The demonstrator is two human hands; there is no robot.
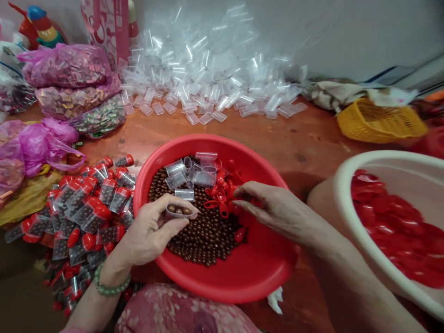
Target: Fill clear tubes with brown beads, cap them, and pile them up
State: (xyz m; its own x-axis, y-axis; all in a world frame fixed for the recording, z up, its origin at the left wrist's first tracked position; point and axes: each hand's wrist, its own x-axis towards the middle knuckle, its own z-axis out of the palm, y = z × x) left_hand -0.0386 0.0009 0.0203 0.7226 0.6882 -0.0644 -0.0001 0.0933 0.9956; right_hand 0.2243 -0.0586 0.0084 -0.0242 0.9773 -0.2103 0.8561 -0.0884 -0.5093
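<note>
My left hand (pixel 149 231) is wrapped round a small clear plastic tube (pixel 179 213), its mouth turned up, with brown chocolate balls visible inside. My right hand (pixel 267 203) reaches over the red basin (pixel 270 273), thumb and fingers slightly apart, fingertips at a cluster of red plastic caps (pixel 221 192). Whether a cap is touched is hard to see. Many loose brown chocolate balls (pixel 204 245) lie in the basin. Several clear tubes without caps (pixel 204 178) rest on top of them. A single red cap (pixel 239 235) sits at the balls' right edge.
Filled tubes with red caps (pixel 83 208) are heaped left of the basin. Clear tubes (pixel 208 88) form a large pile along the wall. A pale tub (pixel 342 185) of red caps stands at right, a yellow basket (pixel 378 125) behind it. Pink bags (pixel 69 64) lie at back left.
</note>
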